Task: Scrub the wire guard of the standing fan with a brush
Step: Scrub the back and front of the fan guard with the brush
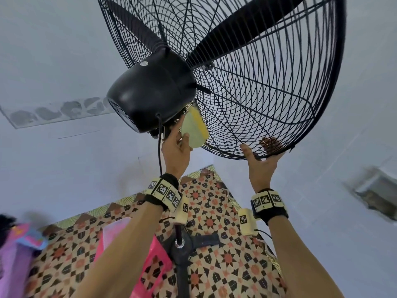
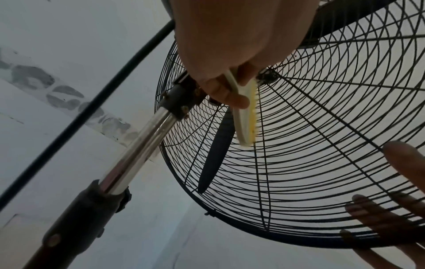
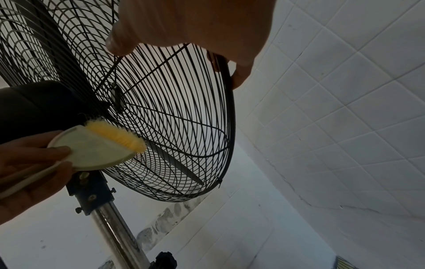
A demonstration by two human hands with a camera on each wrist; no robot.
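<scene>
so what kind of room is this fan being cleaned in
Probably a tiled room in a home, perhaps a wash area, though I can't be sure. White square wall tiles cover the walls, the floor is patterned in orange, black and cream, and a pink plastic basket sits by the black fan's wire guard.

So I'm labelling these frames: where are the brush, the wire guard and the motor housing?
brush (image 3: pixel 96 151), right wrist view, on its pale plastic body.
wire guard (image 1: pixel 268 117), head view, on the lower wires.
motor housing (image 1: pixel 150 91), head view, on its black shell.
</scene>
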